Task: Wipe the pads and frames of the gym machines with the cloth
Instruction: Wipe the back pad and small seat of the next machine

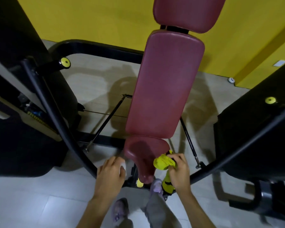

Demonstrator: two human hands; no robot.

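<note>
Beside the right front edge of the seat pad (143,153), head view: my right hand (179,171) grips the bunched yellow cloth (161,162), fingers curled round it. My left hand (111,171) curls over a pale object (123,167), too blurred to identify. Hazards, as I judge them: a balled cloth wipes a narrow track and may skip pad areas. It could also snag on the yellow adjuster (168,181) just below. The long back pad (164,86) lies well beyond both hands.

— Where is the cloth (161,162)?
— It's yellow, bunched in my right hand (179,170), at the right edge of the dark red seat pad (143,153).
— The rest?
— A long back pad (164,88) rises beyond, with a head pad (187,12) above it. Black frame tubes (65,134) run on both sides.
</note>
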